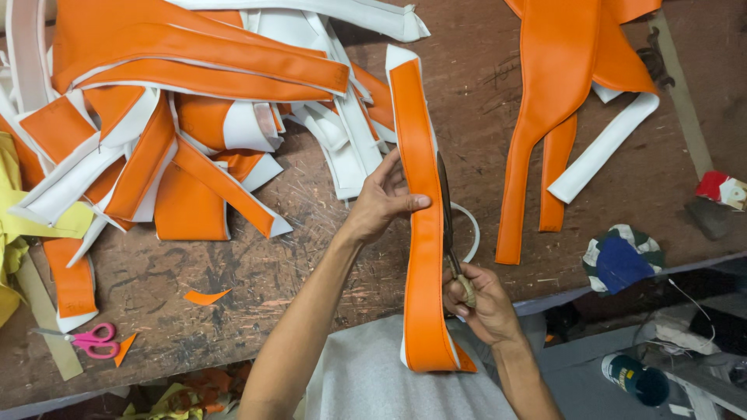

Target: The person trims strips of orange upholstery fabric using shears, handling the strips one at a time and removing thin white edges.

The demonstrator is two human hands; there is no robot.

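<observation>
Gripping the scissors (449, 233), her right hand (478, 302) should cut steadily along the orange strip (424, 257) just beside the left hand (381, 204), whose pinch keeps it taut.

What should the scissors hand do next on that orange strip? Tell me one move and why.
Probably close the scissors and advance along the orange strip's right edge: the right hand has the blades against that edge, and the left hand pinches the strip steady.

Pink-handled scissors (93, 340) are laid near the table edge (233, 272) — a striped cloth bundle (621, 259) is set far right.
</observation>
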